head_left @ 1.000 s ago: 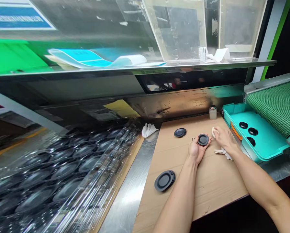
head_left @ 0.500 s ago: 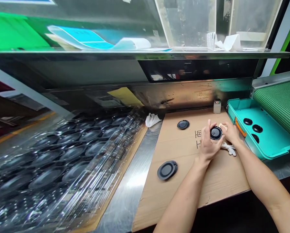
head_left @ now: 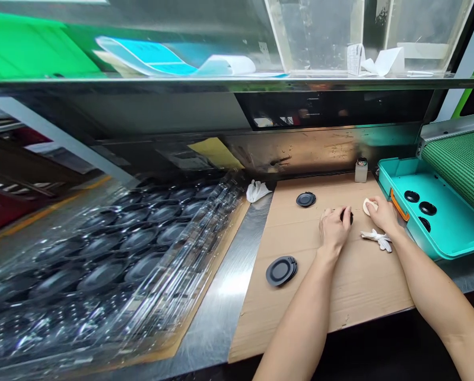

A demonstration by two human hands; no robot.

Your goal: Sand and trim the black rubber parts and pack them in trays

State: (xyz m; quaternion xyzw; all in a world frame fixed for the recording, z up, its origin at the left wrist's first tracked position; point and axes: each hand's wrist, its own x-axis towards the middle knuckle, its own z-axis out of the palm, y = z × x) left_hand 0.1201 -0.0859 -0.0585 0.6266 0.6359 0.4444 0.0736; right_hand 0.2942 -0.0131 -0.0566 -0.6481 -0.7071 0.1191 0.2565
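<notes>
My left hand [head_left: 334, 227] is closed around a black round part [head_left: 347, 216], mostly hidden by the fingers, low over the cardboard sheet [head_left: 300, 317]. To its right, my right hand [head_left: 383, 214] pinches a small cream-white pad [head_left: 367, 206] between thumb and fingers. A gap separates the two hands. A white glove [head_left: 377, 239] lies crumpled just below the right hand. Left of my left hand rests a small dark lid-like disc [head_left: 306, 199]. Nearer to me lies a short stack of larger dark grey discs [head_left: 281, 271].
At right stands a teal tray [head_left: 455, 246] holding three black round parts, beside a green conveyor belt [head_left: 465, 161]. A small bottle [head_left: 361, 170] stands at the back. Clear plastic trays [head_left: 173, 270] of dark discs fill the left. A metal shelf [head_left: 221, 84] crosses above.
My hands have moved apart. The left has turned over and lowered with the black round part; the right has drawn away with the pad. The camera view has shifted slightly left.
</notes>
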